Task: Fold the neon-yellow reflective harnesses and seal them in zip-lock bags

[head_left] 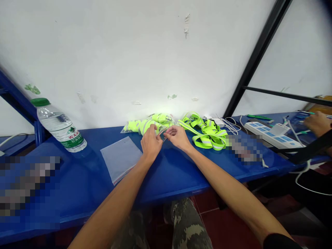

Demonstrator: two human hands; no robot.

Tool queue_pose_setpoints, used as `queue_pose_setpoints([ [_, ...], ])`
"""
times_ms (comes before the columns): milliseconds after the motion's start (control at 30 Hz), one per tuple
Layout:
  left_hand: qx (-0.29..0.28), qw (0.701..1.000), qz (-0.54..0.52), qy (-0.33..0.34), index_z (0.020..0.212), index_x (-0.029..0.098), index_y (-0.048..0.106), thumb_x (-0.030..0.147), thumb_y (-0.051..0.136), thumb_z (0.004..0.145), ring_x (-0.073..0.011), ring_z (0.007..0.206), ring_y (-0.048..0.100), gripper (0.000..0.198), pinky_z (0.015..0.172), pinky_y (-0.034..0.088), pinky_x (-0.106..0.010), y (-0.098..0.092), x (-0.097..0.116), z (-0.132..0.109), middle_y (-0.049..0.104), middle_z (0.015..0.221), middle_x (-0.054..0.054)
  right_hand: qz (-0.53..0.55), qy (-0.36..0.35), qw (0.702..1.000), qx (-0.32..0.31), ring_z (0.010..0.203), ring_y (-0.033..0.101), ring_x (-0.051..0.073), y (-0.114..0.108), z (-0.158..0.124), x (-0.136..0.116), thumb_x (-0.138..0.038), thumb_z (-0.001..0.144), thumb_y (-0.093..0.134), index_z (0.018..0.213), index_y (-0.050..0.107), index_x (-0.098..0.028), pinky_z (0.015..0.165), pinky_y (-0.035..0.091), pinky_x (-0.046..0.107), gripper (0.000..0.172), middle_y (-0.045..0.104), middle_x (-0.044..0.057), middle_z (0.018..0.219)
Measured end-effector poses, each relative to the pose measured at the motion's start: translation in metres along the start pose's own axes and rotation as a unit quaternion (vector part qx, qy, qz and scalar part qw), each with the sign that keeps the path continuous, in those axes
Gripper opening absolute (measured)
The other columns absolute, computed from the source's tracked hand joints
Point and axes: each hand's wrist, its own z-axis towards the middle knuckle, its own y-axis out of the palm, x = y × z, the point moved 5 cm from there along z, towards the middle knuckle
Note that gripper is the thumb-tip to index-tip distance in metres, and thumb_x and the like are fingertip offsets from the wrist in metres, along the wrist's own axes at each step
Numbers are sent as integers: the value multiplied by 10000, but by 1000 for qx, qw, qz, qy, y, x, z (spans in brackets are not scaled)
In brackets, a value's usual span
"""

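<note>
My left hand (150, 142) and my right hand (176, 137) meet over the blue table (171, 180), fingers pinched on the red-lined mouth of a clear zip bag (163, 132). Right behind them lies a bagged neon-yellow reflective strap (147, 125). A loose pile of the same neon-yellow straps (204, 133) lies to the right of my right hand. An empty clear zip bag (120, 157) lies flat to the left of my left hand.
A water bottle (61, 127) with a green cap stands at the left. White cables (229, 125) and a white power strip (269, 135) lie at the right. Another person's hand (317, 123) rests at the far right. A black frame post (255, 57) rises diagonally against the wall.
</note>
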Motion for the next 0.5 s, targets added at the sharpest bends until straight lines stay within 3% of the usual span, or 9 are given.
queue_pose_setpoints([
  [167,12,998,18,60,913,227,508,299,566,843,-258,935,567,116,792,443,-361,1,10,-3,591,917,-73,-18,-6,1000,-14,516,609,150,0,-3,3,-359,794,619,1008,496,-240,536,457,269,274,611,-52,601],
  [300,14,997,44,58,854,219,517,301,566,844,-269,945,538,96,803,437,-378,2,9,-2,553,915,-81,-31,-27,999,-28,527,608,137,2,-5,1,-362,870,536,911,523,-245,572,461,271,125,639,-27,638],
  [500,-11,997,54,50,851,229,519,168,562,800,-244,913,535,91,703,447,-329,4,5,1,534,939,-70,-15,-13,999,-47,516,609,138,4,-5,1,-346,876,529,851,506,-229,560,475,277,122,668,1,673],
])
